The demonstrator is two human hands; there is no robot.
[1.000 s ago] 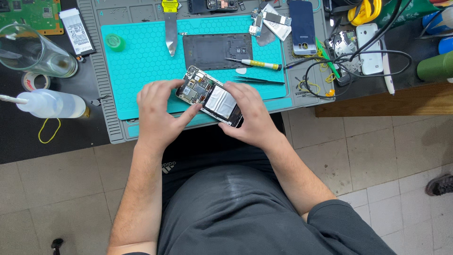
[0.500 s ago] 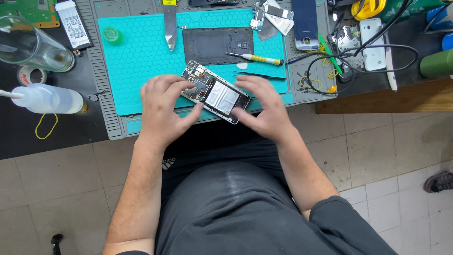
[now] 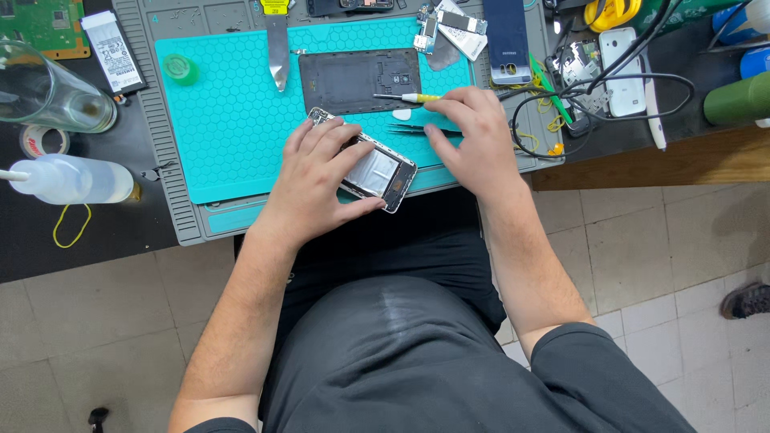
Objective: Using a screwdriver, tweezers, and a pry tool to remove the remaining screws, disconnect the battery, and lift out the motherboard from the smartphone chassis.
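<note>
1. Teal silicone repair mat, embossed with a honeycomb pattern, lying inside a grey ribbed tray at the near edge of a dark workbench.
2. Opened smartphone, resting tilted across the mat's near edge, showing a silvery battery pouch and a bare metal frame; back already off, internals exposed, battery appearing seated in place.
3. Left hand curling loosely over the phone's far end, fingers spread across it, thumb pressing along the near edge, pinning it down.
4. Right hand lying apart from the phone, fingers bent down over dark slim tweezers on the mat; touching or actually gripping, impossible to tell.
5. Small screwdriver, yellow-handled with a thin steel shaft, lying just beyond the right fingertips, untouched.
6. Dark rectangular back panel, matte plastic, lying flat on the mat, well apart from the phone; reassembly not begun, judging from this.
7. Flat metal pry blade and a green round cap sitting further off.
8. Clear squeeze bottle, glass tumbler and tape roll lying left of the tray; tangled black cables right.
</note>
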